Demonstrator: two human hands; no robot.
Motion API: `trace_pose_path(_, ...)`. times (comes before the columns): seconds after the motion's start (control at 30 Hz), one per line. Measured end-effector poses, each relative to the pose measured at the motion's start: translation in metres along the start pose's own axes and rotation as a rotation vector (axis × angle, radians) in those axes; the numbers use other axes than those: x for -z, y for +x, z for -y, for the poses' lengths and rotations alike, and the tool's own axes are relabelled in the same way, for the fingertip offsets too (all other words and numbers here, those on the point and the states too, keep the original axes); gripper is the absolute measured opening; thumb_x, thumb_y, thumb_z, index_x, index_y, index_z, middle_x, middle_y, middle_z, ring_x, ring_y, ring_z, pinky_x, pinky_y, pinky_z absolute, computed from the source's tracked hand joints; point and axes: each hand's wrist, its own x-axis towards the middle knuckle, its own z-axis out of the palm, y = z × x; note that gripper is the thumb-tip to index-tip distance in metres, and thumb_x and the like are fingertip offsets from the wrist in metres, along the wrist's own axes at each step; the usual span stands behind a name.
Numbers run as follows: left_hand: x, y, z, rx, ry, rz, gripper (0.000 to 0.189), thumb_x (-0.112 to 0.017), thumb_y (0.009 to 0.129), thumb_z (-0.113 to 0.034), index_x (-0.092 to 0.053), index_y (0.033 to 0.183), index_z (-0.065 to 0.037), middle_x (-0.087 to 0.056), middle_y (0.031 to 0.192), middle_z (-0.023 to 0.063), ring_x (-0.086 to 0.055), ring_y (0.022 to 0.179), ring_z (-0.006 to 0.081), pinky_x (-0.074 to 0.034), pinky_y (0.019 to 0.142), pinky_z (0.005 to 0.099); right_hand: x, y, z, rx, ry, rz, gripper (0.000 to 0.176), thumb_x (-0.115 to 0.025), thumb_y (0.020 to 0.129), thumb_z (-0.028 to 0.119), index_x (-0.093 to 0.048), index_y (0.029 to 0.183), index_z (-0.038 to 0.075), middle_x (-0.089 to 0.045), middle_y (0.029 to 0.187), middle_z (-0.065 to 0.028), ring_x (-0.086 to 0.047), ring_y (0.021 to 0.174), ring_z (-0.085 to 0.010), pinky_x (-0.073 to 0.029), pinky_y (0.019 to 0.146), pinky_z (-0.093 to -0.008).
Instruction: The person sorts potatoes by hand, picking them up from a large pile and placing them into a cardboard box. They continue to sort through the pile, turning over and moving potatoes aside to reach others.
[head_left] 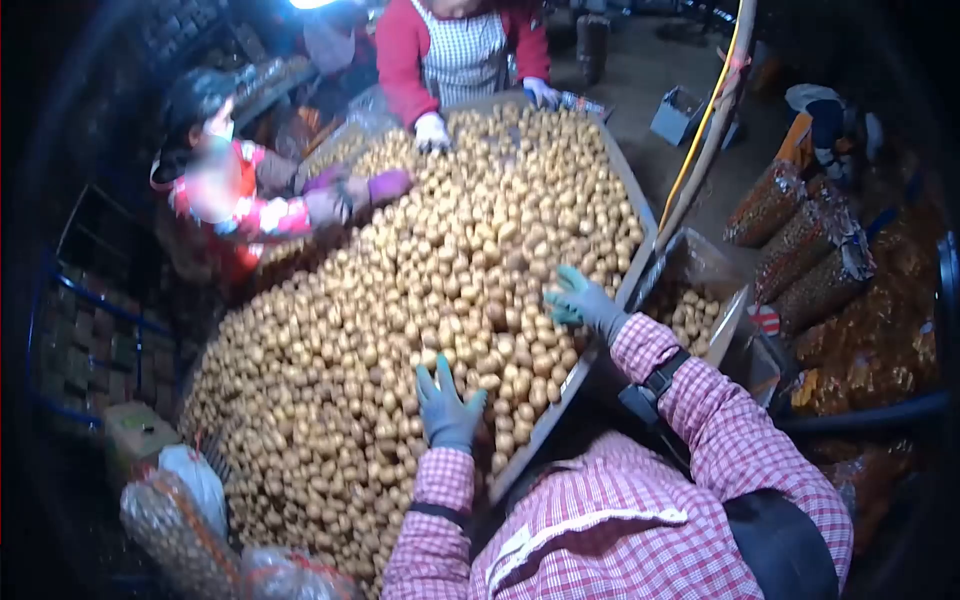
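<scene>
A large heap of round, tan produce that looks like small potatoes (400,300) covers a wide sorting table. My left hand (450,408), in a grey-green glove, rests on the near part of the heap with fingers spread. Further right, my right hand (586,300) wears a matching glove and lies over the pile near the table's right rim (632,190). Its fingers are apart too. I see nothing held in either hand. A few darker pieces lie among the pale ones between my hands.
Across the heap, a person in a checked apron (467,50) touches the produce with white gloves. Another person in a patterned jacket (250,200) reaches in from the left. A bin (735,325) with more produce, a slanted pole (705,130) and filled sacks (800,240) stand at right.
</scene>
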Motion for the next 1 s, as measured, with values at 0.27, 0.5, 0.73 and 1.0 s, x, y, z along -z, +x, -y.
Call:
trace_pose_path(0.27, 0.013, 0.086, -0.043, 0.027, 0.036, -0.047, 0.107, -0.088, 0.073, -0.046, -0.035, 0.160, -0.014, -0.028, 0.162, 0.0289, -0.029, 0.149, 0.0460, -0.030, 0.122, 0.0522, -0.039, 0.076, 0.011, 0.172, -0.861, -0.141, 0.116, -0.086, 0.076, 0.038, -0.017, 0.166, 0.011, -0.023, 0.167, -0.0278, -0.042, 0.147, -0.0410, -0.038, 0.119, -0.0429)
trace_pose_path(0.5, -0.010, 0.163, -0.071, 0.027, -0.015, -0.027, 0.116, -0.090, 0.073, -0.046, -0.024, 0.164, -0.015, -0.022, 0.166, 0.0247, -0.017, 0.152, 0.0522, -0.026, 0.124, 0.0575, -0.053, 0.134, 0.017, 0.253, -1.000, -0.114, 0.108, -0.079, 0.078, 0.037, -0.019, 0.165, 0.016, -0.023, 0.168, -0.0234, -0.053, 0.135, -0.0427, -0.047, 0.111, -0.0440)
trace_pose_path(0.73, -0.035, 0.223, -0.076, 0.056, 0.021, -0.203, 0.106, -0.083, 0.078, -0.049, -0.031, 0.162, -0.013, -0.025, 0.164, 0.0233, -0.017, 0.152, 0.0491, -0.019, 0.124, 0.0611, -0.061, 0.155, 0.041, 0.258, -0.803, -0.055, 0.103, -0.078, 0.084, 0.033, -0.017, 0.165, 0.017, -0.025, 0.165, -0.0300, -0.052, 0.135, -0.0468, -0.047, 0.111, -0.0468)
trace_pose_path(1.0, -0.035, 0.325, -0.067, 0.154, -0.024, -0.116, 0.094, -0.081, 0.077, -0.030, -0.037, 0.159, -0.019, -0.024, 0.167, 0.0195, -0.027, 0.152, 0.0411, -0.026, 0.125, 0.0514, -0.083, 0.238, 0.061, 0.308, -0.562, -0.067, 0.094, -0.074, 0.088, 0.030, -0.021, 0.164, 0.012, -0.038, 0.158, -0.0270, -0.053, 0.135, -0.0429, -0.046, 0.112, -0.0462)
